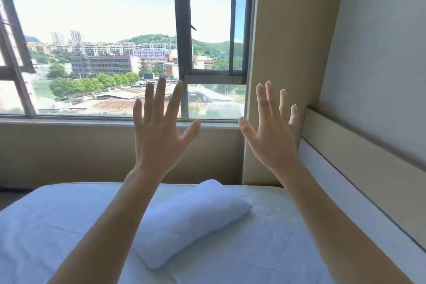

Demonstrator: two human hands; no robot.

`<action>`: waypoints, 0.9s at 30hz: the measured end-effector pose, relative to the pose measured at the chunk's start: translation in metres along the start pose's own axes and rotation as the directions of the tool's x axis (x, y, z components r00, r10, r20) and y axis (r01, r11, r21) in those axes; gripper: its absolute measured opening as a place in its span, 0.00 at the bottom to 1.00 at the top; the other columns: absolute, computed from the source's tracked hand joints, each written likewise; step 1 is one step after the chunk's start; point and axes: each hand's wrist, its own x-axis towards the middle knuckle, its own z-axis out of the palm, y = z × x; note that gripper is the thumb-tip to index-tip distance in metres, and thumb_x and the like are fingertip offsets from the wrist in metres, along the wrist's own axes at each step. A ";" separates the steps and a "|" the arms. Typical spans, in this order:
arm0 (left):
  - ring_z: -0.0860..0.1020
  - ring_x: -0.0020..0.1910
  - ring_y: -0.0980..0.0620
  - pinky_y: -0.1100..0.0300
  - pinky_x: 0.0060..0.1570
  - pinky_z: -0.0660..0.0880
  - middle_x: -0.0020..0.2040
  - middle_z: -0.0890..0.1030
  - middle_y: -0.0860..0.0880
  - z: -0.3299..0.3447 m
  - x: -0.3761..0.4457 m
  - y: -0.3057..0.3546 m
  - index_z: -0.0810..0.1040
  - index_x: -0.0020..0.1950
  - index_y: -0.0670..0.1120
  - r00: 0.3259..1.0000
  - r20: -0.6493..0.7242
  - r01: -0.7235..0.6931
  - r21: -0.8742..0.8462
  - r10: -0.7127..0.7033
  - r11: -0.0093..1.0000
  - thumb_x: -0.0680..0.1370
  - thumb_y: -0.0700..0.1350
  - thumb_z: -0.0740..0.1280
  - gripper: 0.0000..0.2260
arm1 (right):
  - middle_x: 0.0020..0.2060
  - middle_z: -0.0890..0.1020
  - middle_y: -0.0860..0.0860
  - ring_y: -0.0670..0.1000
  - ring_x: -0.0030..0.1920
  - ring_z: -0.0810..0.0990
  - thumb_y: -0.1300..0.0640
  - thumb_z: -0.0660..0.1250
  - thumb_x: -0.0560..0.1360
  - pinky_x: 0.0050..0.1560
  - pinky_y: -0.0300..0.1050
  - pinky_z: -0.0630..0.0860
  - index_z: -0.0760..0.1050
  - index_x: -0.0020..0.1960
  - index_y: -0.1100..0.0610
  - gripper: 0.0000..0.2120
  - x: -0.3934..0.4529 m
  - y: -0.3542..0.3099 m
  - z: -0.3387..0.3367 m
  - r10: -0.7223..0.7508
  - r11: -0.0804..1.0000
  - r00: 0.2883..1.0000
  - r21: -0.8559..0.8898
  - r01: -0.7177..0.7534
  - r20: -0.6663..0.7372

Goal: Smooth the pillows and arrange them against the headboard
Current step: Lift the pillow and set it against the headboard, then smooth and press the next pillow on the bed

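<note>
One white pillow (191,217) lies flat and slanted on the white bed (46,221), a little away from the headboard (359,168) that runs along the right side. My left hand (159,131) and my right hand (272,131) are raised in the air above the pillow, backs toward me, fingers spread wide. Neither hand touches or holds anything. My left forearm crosses over the pillow's near left part and hides it.
A large window (115,41) with a dark frame fills the far wall, with a sill (69,121) under it. A beige pillar (288,53) stands at the bed's far right corner. A pale wall (380,53) rises above the headboard.
</note>
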 end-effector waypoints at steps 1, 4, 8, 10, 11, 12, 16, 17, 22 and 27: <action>0.49 0.83 0.44 0.39 0.79 0.50 0.84 0.51 0.46 0.006 -0.003 -0.019 0.50 0.83 0.55 1.000 0.004 0.010 0.025 -0.010 1.000 0.79 0.66 0.56 0.36 | 0.81 0.48 0.49 0.59 0.80 0.46 0.38 0.52 0.79 0.75 0.68 0.47 0.44 0.81 0.49 0.35 0.003 -0.009 0.019 -0.014 1.000 1.000 0.015 0.014 0.000; 0.48 0.83 0.44 0.39 0.79 0.49 0.84 0.50 0.46 0.036 -0.008 -0.067 0.50 0.84 0.54 0.998 0.034 0.043 0.068 -0.045 0.997 0.79 0.66 0.56 0.36 | 0.81 0.47 0.48 0.59 0.80 0.46 0.38 0.53 0.80 0.75 0.68 0.48 0.44 0.81 0.48 0.35 0.015 -0.026 0.076 -0.033 0.998 0.999 0.059 0.031 0.025; 0.47 0.83 0.45 0.39 0.79 0.47 0.84 0.50 0.47 0.108 -0.018 -0.112 0.51 0.84 0.54 0.991 0.052 0.127 0.002 -0.127 0.992 0.79 0.65 0.57 0.36 | 0.81 0.46 0.48 0.57 0.80 0.45 0.38 0.52 0.79 0.75 0.66 0.46 0.45 0.81 0.48 0.35 0.026 -0.028 0.162 -0.013 0.995 0.996 0.095 0.005 0.083; 0.47 0.83 0.46 0.41 0.78 0.45 0.84 0.50 0.48 0.155 -0.042 -0.130 0.50 0.83 0.55 0.976 0.108 0.194 -0.042 -0.188 0.980 0.79 0.64 0.58 0.35 | 0.81 0.48 0.47 0.57 0.80 0.46 0.38 0.51 0.78 0.75 0.65 0.45 0.46 0.81 0.48 0.35 0.015 -0.025 0.213 0.011 0.992 0.989 0.124 -0.030 0.145; 0.47 0.83 0.46 0.42 0.78 0.45 0.84 0.50 0.48 0.179 -0.060 -0.140 0.50 0.83 0.56 0.960 0.153 0.244 -0.057 -0.233 0.968 0.79 0.64 0.58 0.35 | 0.81 0.49 0.48 0.57 0.80 0.46 0.38 0.52 0.78 0.75 0.65 0.45 0.46 0.81 0.49 0.35 0.006 -0.023 0.240 0.028 0.989 0.981 0.140 -0.055 0.190; 0.47 0.83 0.46 0.43 0.78 0.45 0.84 0.50 0.48 0.202 -0.081 -0.150 0.51 0.83 0.55 0.936 0.202 0.309 -0.071 -0.290 0.948 0.79 0.63 0.59 0.35 | 0.81 0.50 0.48 0.57 0.80 0.47 0.39 0.52 0.78 0.75 0.65 0.45 0.47 0.81 0.49 0.35 -0.007 -0.021 0.268 0.046 0.985 0.970 0.153 -0.084 0.240; 0.52 0.83 0.45 0.43 0.77 0.52 0.83 0.55 0.45 0.286 -0.181 -0.199 0.56 0.83 0.52 0.724 0.387 0.646 -0.089 -0.572 0.758 0.78 0.61 0.61 0.34 | 0.80 0.54 0.50 0.60 0.79 0.51 0.42 0.58 0.79 0.74 0.67 0.49 0.52 0.80 0.51 0.34 -0.074 -0.010 0.372 0.109 0.972 0.888 0.140 -0.190 0.446; 0.53 0.82 0.46 0.43 0.77 0.54 0.83 0.56 0.45 0.304 -0.208 -0.212 0.56 0.82 0.51 0.643 0.432 0.726 -0.082 -0.632 0.682 0.79 0.60 0.61 0.34 | 0.80 0.55 0.50 0.60 0.79 0.51 0.43 0.59 0.79 0.73 0.67 0.51 0.52 0.79 0.51 0.33 -0.092 -0.007 0.395 0.122 0.969 0.857 0.127 -0.213 0.501; 0.66 0.76 0.43 0.46 0.74 0.66 0.77 0.67 0.42 0.359 -0.350 -0.247 0.61 0.80 0.43 0.079 0.575 0.997 -0.034 -0.814 0.073 0.82 0.53 0.66 0.30 | 0.81 0.52 0.47 0.56 0.80 0.49 0.41 0.58 0.80 0.73 0.65 0.52 0.48 0.80 0.48 0.34 -0.185 0.001 0.481 0.197 0.909 0.654 0.114 -0.400 0.731; 0.72 0.65 0.51 0.56 0.62 0.71 0.72 0.71 0.48 0.396 -0.448 -0.249 0.59 0.78 0.42 -0.273 0.637 0.945 0.037 -0.721 -0.325 0.80 0.56 0.68 0.34 | 0.78 0.61 0.45 0.49 0.77 0.60 0.44 0.62 0.80 0.72 0.47 0.62 0.53 0.79 0.46 0.32 -0.274 -0.005 0.514 0.276 0.534 0.354 0.163 -0.830 0.894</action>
